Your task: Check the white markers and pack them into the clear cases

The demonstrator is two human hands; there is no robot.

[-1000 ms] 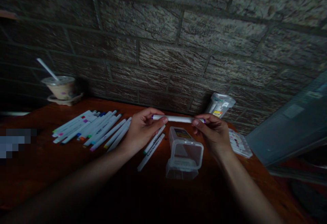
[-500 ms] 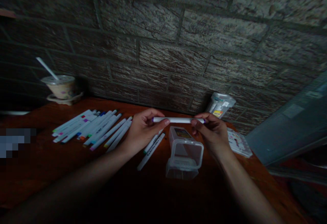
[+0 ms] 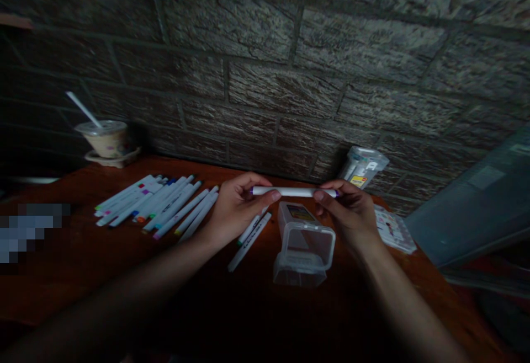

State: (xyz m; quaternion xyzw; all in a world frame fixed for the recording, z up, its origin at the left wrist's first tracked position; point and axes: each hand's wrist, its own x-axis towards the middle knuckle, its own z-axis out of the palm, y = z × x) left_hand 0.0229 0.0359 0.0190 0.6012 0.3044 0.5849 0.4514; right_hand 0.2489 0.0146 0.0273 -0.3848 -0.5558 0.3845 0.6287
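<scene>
I hold a white marker (image 3: 295, 192) with purple ends level above the table, one end in each hand. My left hand (image 3: 236, 208) pinches its left end with thumb and fingers. My right hand (image 3: 350, 211) pinches its right end. Right below the marker lies an open clear plastic case (image 3: 304, 244) on the dark red table (image 3: 124, 275). Two more white markers (image 3: 250, 233) lie on the table under my left hand.
A row of several white markers with coloured caps (image 3: 159, 206) lies at the left. A cup with a spoon (image 3: 103, 137) stands at the back left by the brick wall. Another clear case (image 3: 364, 167) leans on the wall; a printed card (image 3: 393, 230) lies at the right.
The hands and the marker keep the same hold. The view has shifted slightly, so everything sits a little further right in the picture.
</scene>
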